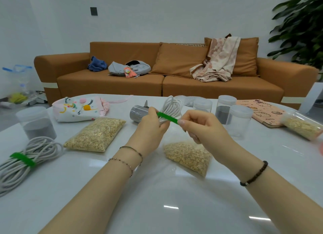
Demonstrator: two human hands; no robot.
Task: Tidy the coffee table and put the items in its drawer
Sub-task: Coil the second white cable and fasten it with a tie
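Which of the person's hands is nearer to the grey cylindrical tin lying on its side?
Left. The left hand grips the coiled white cord right beside the grey cylindrical tin. The right hand pulls the green strap on the far side of the cord.

The glossy white surface (157, 198) carries a strapped cable bundle (22, 160) at the left, two oat bags (95, 134) (189, 157) at center, a third (302, 127) at the right, lidded jars (239, 122), a printed pouch (76, 109) and a pink notebook (264, 111).
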